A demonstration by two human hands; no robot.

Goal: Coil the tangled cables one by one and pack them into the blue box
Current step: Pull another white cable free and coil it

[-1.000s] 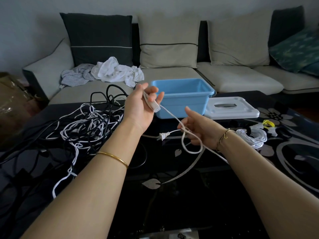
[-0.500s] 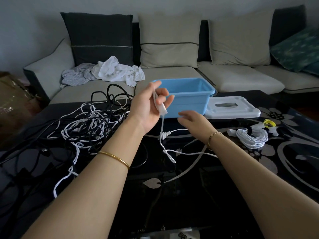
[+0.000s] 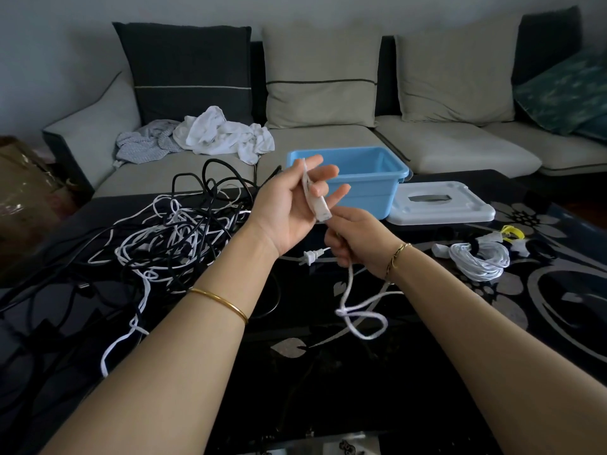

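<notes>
Winding one white cable (image 3: 348,292): left hand (image 3: 289,211) pinches its inline switch (image 3: 317,205), fingers half-open; right hand (image 3: 356,239) closed round the cord below. Judgement: keep loops even and feed slack steadily, so the trailing plug (image 3: 310,256) doesn't snag the tangled pile (image 3: 170,238) on the table (image 3: 410,372).

No writing can be read anywhere here. The blue box (image 3: 364,188) has plain walls, the white lid (image 3: 440,205) beside it bears no label, and the small white block on the cable (image 3: 318,205) pinched in the left hand (image 3: 289,208) shows no print (it is too small and blurred to tell).
</notes>
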